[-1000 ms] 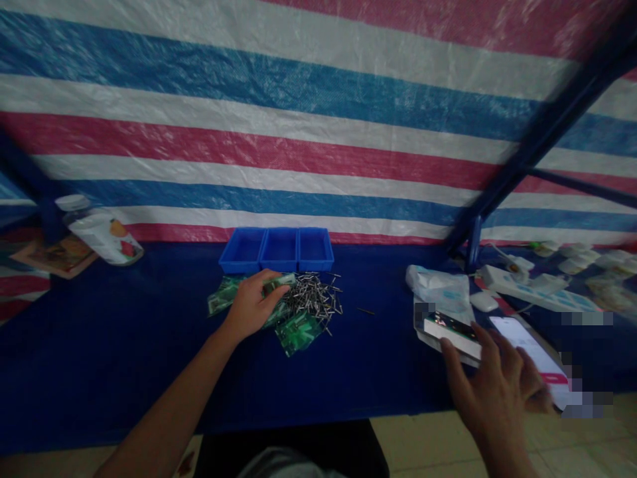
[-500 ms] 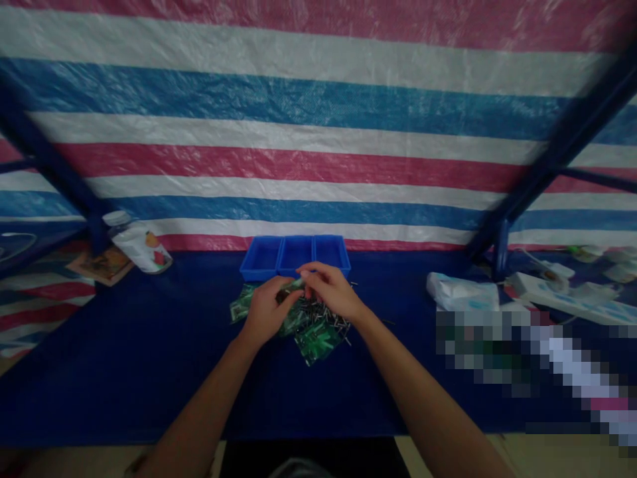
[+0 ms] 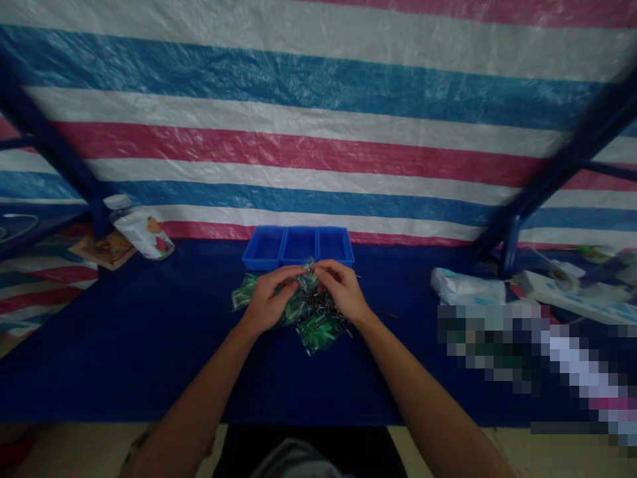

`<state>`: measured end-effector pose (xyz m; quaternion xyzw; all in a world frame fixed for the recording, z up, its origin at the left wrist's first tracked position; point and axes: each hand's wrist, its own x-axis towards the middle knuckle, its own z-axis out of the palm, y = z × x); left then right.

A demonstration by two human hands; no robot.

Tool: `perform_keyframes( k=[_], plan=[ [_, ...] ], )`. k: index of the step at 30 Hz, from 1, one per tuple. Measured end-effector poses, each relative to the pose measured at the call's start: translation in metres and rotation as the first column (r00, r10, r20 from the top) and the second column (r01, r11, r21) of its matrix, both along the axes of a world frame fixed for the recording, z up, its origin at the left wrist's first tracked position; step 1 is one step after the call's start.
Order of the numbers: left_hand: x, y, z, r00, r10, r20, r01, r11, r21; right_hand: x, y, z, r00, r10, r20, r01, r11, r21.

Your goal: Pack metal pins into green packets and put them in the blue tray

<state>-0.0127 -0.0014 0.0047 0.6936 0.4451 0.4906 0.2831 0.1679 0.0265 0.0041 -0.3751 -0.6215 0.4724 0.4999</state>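
Between my fingertips, just in front of the blue trays, is a small clear plastic bag (image 3: 307, 279). My left hand (image 3: 271, 297) pinches its left side, and my right hand (image 3: 342, 287) grips its right side. What the bag contains is too small to tell. Beneath my hands lies a pile of small dark metal pieces, perhaps screws (image 3: 321, 304). A green packet (image 3: 318, 332) rests at the front of the pile, and another green packet (image 3: 243, 292) lies to the left of it, partly behind my left hand.
Three joined blue trays (image 3: 299, 245) stand at the back of the blue table (image 3: 149, 345). A white-labelled bottle (image 3: 144, 234) leans at the left. On the right are a white plastic package (image 3: 468, 288) and a power strip (image 3: 572, 295). Striped sheeting hangs behind.
The clear bag now shows upright between my fingertips, and my hands have turned slightly around it. The camera view has shifted a little, so the table appears higher.
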Motion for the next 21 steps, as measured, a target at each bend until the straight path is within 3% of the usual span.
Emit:
perform_keyframes(
  k=[6, 10, 14, 18, 21],
  plan=[
    [0.001, -0.001, 0.002, 0.986, -0.02, 0.166, 0.044, 0.989, -0.141, 0.003, -0.007, 0.004, 0.997, -0.01, 0.073, 0.004, 0.997, 0.077],
    [-0.003, 0.0, 0.005, 0.971, 0.148, 0.188, -0.134, 0.987, -0.084, 0.01, -0.003, 0.006, 0.976, -0.159, 0.149, 0.133, 0.976, 0.17],
    [-0.015, 0.01, 0.005, 0.928, 0.339, 0.155, -0.338, 0.941, -0.032, 0.023, 0.012, 0.0, 0.942, -0.316, 0.115, 0.301, 0.945, 0.129],
    [-0.033, 0.025, 0.002, 0.901, 0.425, 0.083, -0.428, 0.903, 0.029, 0.032, 0.02, -0.004, 0.924, -0.366, 0.111, 0.356, 0.929, 0.1],
    [-0.043, 0.028, 0.001, 0.873, 0.485, -0.056, -0.471, 0.866, 0.168, 0.034, 0.02, -0.004, 0.916, -0.371, 0.151, 0.358, 0.928, 0.107]
  ],
)
